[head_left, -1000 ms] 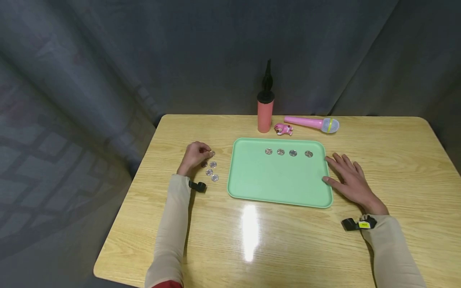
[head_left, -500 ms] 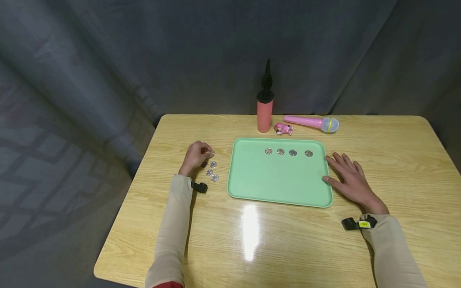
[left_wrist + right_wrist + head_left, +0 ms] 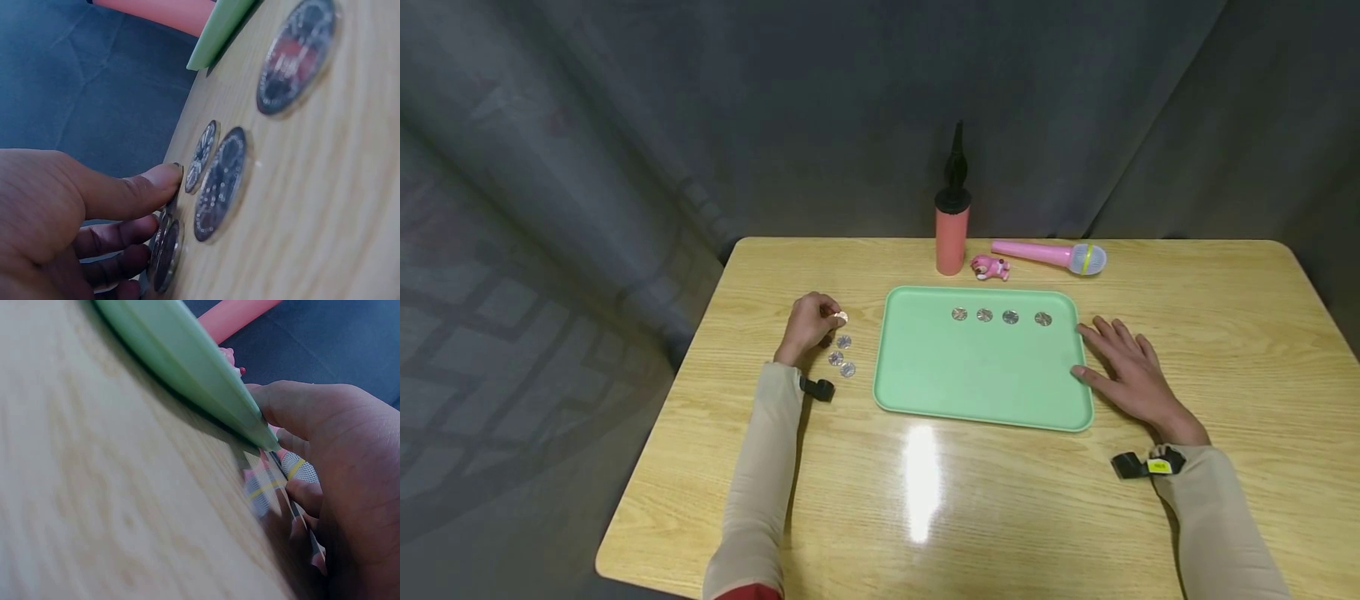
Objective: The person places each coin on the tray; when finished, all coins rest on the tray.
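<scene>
My left hand (image 3: 809,327) is at the left of the table, thumb and fingers pinching the edge of a round silver coin (image 3: 842,317). Below it lie several more coins (image 3: 844,342); part of one is hidden under the hand. In the left wrist view the thumb covers most of the pinched coin, and other coins (image 3: 220,184) lie flat on the wood. A light green tray (image 3: 977,375) bears a row of several coins (image 3: 984,315) near its far side. My right hand (image 3: 1131,375) rests at the tray's right rim, fingers spread, thumb over the edge.
Behind the tray stand a pink pump (image 3: 951,237) with a black top, a small pink bear figure (image 3: 991,267) and a pink toy microphone (image 3: 1048,255) lying down. A dark curtain (image 3: 850,125) hangs past the table's far edge.
My left wrist has turned slightly to the right while the fingers stay at the same coin, which now looks brighter. The right hand and tray have not moved.
</scene>
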A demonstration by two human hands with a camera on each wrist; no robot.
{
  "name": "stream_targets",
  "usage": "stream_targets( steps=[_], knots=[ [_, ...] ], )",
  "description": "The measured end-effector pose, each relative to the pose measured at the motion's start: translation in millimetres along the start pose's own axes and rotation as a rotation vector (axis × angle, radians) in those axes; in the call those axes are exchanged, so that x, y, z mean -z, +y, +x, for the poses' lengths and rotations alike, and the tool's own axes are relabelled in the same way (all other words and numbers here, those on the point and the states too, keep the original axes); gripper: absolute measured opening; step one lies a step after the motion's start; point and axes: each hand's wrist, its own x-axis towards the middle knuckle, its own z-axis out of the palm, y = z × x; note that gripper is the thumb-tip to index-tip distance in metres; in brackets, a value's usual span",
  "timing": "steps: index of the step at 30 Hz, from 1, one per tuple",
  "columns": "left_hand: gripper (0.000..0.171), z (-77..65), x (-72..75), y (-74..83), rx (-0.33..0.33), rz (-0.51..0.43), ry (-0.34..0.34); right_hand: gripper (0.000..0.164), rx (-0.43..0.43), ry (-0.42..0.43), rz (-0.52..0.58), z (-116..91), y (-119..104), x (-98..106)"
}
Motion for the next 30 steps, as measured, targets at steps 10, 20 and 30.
stream_targets(
  steps=[10,20,30],
  knots=[
    [0.015,1.5,0.1,0.0,-0.017,-0.053,0.030,0.071,0.005,0.007,0.001,0.1,-0.2,0.5],
    [0.010,-2.3,1.2,-0.9,0.028,-0.216,0.025,0.070,0.001,0.001,-0.011,-0.3,1.8,-1.0],
    [0.005,-3.0,3.2,-0.7,0.032,-0.264,0.011,0.070,0.003,0.003,-0.003,-1.1,0.2,-0.7]
  ],
)
